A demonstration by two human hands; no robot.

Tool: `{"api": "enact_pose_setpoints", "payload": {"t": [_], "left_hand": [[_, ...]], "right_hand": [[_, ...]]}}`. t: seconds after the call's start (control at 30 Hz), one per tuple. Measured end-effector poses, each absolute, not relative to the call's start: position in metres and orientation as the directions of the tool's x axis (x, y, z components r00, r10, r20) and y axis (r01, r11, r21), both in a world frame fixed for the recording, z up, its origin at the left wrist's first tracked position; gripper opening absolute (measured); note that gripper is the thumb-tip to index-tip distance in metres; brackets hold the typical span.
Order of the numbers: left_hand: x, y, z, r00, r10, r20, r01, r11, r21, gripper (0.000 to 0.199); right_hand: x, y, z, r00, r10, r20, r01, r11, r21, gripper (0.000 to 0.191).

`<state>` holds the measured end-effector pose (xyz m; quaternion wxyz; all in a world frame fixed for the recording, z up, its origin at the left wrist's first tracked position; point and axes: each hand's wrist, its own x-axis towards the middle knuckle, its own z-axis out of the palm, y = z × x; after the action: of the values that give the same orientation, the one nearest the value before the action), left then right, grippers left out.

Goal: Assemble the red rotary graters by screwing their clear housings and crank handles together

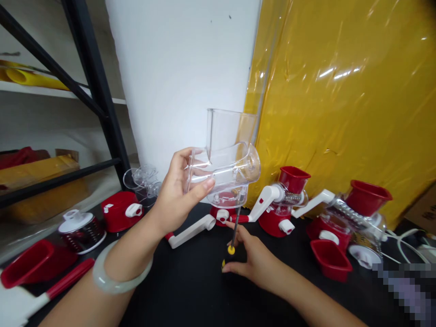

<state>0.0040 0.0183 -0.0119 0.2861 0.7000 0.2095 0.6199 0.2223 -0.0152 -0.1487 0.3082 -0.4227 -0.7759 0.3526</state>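
Note:
My left hand [184, 186] is closed around one end of a clear plastic grater housing [225, 170], raised above the black table with its square chute upward. In my right hand [252, 256] is a screwdriver [231, 250] with a black and yellow handle. Its shaft points up to the underside of the housing; whether the tip touches cannot be made out. Behind the housing's lower part stands a red grater base [223, 213] with a white knob. A white crank handle [192, 230] lies on the table left of that base.
Two rotary graters with red hoppers [294, 179] [369, 196] stand at the right, beside a loose red hopper [330, 259]. On the left are a red base [122, 211], a grater drum [81, 231], another hopper [37, 263] and clear parts [141, 181]. A black shelf frame [98, 91] rises behind.

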Motion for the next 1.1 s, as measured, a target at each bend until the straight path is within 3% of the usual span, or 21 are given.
{"api": "enact_pose_setpoints", "payload": {"t": [0.13,0.23,0.33,0.47,0.6,0.7,0.8,0.87,1.0,1.1], "left_hand": [[0.0044,0.0181,-0.0109,0.151,0.647,0.747,-0.056,-0.749,0.66,0.053],[0.0041,0.0182,-0.011,0.157,0.647,0.746,-0.061,-0.748,0.661,0.053],[0.0037,0.0179,-0.011,0.16,0.648,0.744,-0.071,-0.744,0.664,0.053],[0.0037,0.0176,-0.0112,0.155,0.645,0.748,-0.079,-0.747,0.661,0.053],[0.0041,0.0179,-0.0121,0.152,0.645,0.749,-0.073,-0.748,0.659,0.053],[0.0044,0.0178,-0.0122,0.155,0.645,0.749,-0.074,-0.748,0.659,0.052],[0.0042,0.0177,-0.012,0.156,0.647,0.747,-0.079,-0.745,0.662,0.051],[0.0038,0.0178,-0.012,0.152,0.645,0.749,-0.079,-0.748,0.659,0.052],[0.003,0.0185,-0.0122,0.154,0.639,0.754,-0.053,-0.757,0.652,0.054],[0.003,0.0185,-0.0116,0.159,0.637,0.754,-0.054,-0.757,0.651,0.054]], "right_hand": [[0.2262,-0.0187,-0.1445,-0.535,0.831,0.152,0.373,0.394,-0.84,0.1],[0.2264,-0.0211,-0.1413,-0.606,0.786,0.122,0.352,0.403,-0.845,0.094],[0.2232,-0.0183,-0.146,-0.511,0.851,0.121,0.449,0.385,-0.806,0.094],[0.224,-0.0153,-0.1501,-0.459,0.879,0.126,0.469,0.361,-0.806,0.115],[0.2259,-0.019,-0.1435,-0.584,0.801,0.13,0.352,0.394,-0.849,0.096],[0.2226,-0.0195,-0.1438,-0.528,0.841,0.117,0.419,0.377,-0.826,0.089],[0.222,-0.0173,-0.1485,-0.452,0.883,0.128,0.475,0.36,-0.803,0.098],[0.2246,-0.0169,-0.1495,-0.492,0.856,0.158,0.419,0.392,-0.819,0.102],[0.2276,-0.0191,-0.146,-0.607,0.777,0.165,0.319,0.429,-0.845,0.094],[0.2233,-0.0186,-0.1475,-0.542,0.829,0.14,0.398,0.399,-0.826,0.089]]}}
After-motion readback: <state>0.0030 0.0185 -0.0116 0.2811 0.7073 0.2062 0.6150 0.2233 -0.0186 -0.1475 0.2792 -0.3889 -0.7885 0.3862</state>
